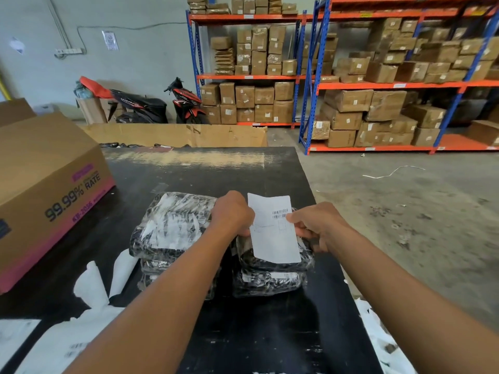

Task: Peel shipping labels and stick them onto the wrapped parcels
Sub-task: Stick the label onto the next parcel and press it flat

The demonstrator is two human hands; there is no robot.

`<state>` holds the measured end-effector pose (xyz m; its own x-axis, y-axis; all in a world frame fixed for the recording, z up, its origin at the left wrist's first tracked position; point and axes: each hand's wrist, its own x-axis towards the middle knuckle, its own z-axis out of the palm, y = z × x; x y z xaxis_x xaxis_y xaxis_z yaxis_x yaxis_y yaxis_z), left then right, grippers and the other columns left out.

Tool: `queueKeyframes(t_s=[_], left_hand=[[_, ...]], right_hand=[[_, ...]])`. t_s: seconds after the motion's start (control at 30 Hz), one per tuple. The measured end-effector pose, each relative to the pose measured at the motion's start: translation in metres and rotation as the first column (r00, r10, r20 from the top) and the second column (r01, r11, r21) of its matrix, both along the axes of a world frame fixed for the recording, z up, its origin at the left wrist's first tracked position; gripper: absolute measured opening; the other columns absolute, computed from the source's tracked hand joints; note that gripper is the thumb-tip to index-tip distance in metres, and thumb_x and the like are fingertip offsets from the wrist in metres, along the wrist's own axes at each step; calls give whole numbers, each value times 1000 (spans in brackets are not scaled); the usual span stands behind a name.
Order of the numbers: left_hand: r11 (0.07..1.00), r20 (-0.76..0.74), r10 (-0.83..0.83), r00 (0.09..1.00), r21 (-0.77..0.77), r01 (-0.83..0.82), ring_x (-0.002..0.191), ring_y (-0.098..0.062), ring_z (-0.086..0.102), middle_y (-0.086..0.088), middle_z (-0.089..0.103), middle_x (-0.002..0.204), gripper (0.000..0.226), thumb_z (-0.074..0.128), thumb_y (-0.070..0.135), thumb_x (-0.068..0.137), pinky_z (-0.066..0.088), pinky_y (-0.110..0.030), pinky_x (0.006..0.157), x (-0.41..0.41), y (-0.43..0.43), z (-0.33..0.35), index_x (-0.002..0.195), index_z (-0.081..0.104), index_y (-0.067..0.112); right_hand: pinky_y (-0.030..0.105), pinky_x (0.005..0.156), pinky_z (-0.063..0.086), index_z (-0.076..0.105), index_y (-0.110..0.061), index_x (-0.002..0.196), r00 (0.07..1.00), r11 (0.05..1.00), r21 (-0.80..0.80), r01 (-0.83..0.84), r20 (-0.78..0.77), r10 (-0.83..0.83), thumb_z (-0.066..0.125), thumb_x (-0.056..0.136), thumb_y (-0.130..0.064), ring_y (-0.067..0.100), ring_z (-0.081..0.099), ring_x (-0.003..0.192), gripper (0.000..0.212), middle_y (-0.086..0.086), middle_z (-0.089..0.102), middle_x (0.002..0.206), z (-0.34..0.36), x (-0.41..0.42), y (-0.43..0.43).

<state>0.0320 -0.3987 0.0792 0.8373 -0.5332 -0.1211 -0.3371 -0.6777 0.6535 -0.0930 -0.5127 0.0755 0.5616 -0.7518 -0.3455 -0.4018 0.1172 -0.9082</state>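
Both hands pinch one shipping label [274, 230]: left hand [233, 213] on its left edge, right hand [314, 225] on its right. It hangs above the right-hand parcel [272, 261] on the table [264, 333]. Recommended: lower one edge first, then smooth flat across the wrap.

Print on the label [274, 230] is unreadably blurred.

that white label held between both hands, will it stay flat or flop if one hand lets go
The label is thin paper, pinched at both side edges by the left hand and right hand, so it would probably droop. Its top edge already curls slightly. It looks very light.
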Motion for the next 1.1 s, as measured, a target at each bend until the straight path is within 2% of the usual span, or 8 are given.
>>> queueKeyframes(t_s=[0.13,0.23,0.4,0.6,0.7,0.8,0.93,1.1], left_hand=[[998,-125,18,992,-63,-26,75,-24,74,-14,72,61,14,64,11,91,59,-41,83,5,-4,11,87,63,-3],[997,-119,5,993,-81,-15,68,-29,73,-10,65,58,24,60,9,93,61,-40,78,6,-1,14,70,58,4],[983,-175,-37,984,-185,4,78,-30,73,-16,74,87,24,53,6,96,62,-46,72,1,1,10,72,57,0],[979,-149,2,989,-202,-33,68,-25,57,-14,57,76,17,44,4,89,51,-34,62,-2,-1,-5,74,50,8],[977,-60,31,998,-208,-43,62,-21,38,-8,41,66,27,43,5,90,34,-34,55,-9,-2,-6,65,35,11],[967,-83,55,995,-246,-73,55,-19,27,-2,30,60,31,39,4,90,19,-28,52,-16,-3,-4,64,28,13],[967,-144,37,989,-244,-72,55,-20,30,-4,34,61,31,44,7,93,22,-29,54,-10,-2,-7,65,32,12],[960,-125,90,988,-253,-119,53,-23,41,-4,44,55,46,61,18,93,36,-30,60,-3,0,-16,54,39,14]], right_hand=[[20,55,45,71,-1,100,999,995,-90,-33,-5,33,72,85,-10,12,58,59,17,7,71,86,6,1,-3],[36,80,47,71,-5,98,999,997,-69,-31,6,31,72,85,-11,14,61,65,15,5,72,85,4,-1,-3],[18,41,40,67,-3,90,998,993,-112,-32,54,38,61,91,-3,11,61,60,6,1,71,81,2,-3,-2],[27,47,32,55,-10,71,999,976,-217,10,45,0,59,81,0,22,54,58,15,21,71,80,-6,7,0],[28,46,27,50,-10,71,997,988,-155,24,77,-12,56,80,2,20,37,56,17,14,52,68,-4,7,3],[28,47,40,55,-4,77,987,998,-12,67,147,-65,57,84,2,21,50,55,10,11,58,69,-3,6,5],[34,59,44,61,7,91,976,994,-21,110,189,-104,61,84,-1,24,59,67,11,25,68,85,1,10,1],[29,51,40,69,6,81,990,991,-80,111,91,-104,71,84,-9,22,48,49,15,8,56,56,-16,8,-4]])
